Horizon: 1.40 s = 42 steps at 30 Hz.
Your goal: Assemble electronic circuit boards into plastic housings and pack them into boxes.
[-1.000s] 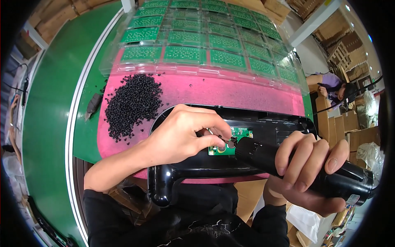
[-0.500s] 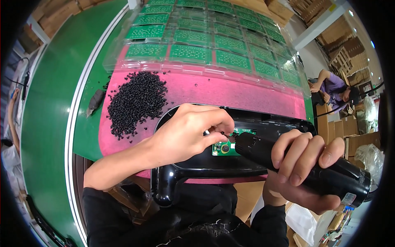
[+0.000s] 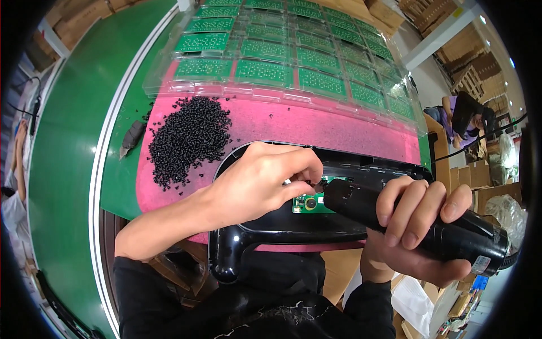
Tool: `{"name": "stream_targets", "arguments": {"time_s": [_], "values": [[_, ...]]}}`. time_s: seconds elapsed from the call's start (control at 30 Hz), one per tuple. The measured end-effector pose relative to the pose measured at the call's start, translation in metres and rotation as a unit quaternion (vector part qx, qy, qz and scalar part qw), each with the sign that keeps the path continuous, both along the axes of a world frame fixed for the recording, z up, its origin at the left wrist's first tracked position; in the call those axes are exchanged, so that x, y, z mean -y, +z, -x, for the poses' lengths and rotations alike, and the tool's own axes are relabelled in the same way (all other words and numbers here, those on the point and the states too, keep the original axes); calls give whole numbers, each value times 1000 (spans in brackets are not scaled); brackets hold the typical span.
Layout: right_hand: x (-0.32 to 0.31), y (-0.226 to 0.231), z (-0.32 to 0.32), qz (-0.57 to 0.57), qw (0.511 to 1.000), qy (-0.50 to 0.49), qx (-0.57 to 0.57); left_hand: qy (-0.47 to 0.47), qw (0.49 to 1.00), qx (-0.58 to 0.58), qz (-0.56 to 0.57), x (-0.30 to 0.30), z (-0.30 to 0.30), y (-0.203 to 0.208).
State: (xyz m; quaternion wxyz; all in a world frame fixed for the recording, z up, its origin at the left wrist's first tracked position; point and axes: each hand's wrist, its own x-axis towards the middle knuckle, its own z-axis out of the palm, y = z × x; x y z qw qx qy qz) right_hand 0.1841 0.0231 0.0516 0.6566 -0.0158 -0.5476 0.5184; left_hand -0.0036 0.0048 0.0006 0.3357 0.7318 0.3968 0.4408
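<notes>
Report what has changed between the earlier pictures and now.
The scene has shifted slightly right in view. In the background, a dark object now shows in front of the co-worker in purple. No visible grasp or release: the left hand stays pinched over the green rectangular circuit board, the right hand still grips the black cylindrical hand tool.
</notes>
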Motion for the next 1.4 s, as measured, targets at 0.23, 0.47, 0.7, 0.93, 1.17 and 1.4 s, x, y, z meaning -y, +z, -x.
{"name": "stream_targets", "arguments": {"time_s": [0.23,0.47,0.7,0.93,1.17,1.4], "values": [[-3,-2,2,16,999,3,35,14,997,-26,-73,1,0,-5],[-15,-6,4,25,996,13,81,33,996,-41,-75,-1,3,-7],[-18,-17,9,97,978,-9,185,59,990,-119,-38,0,4,-9],[-18,-17,19,112,970,-19,217,67,981,-179,-5,6,4,-9],[-28,-20,28,99,960,21,261,70,973,-212,-62,6,5,-13],[-26,-21,18,96,968,49,227,22,982,-178,-55,6,5,-13]]}}
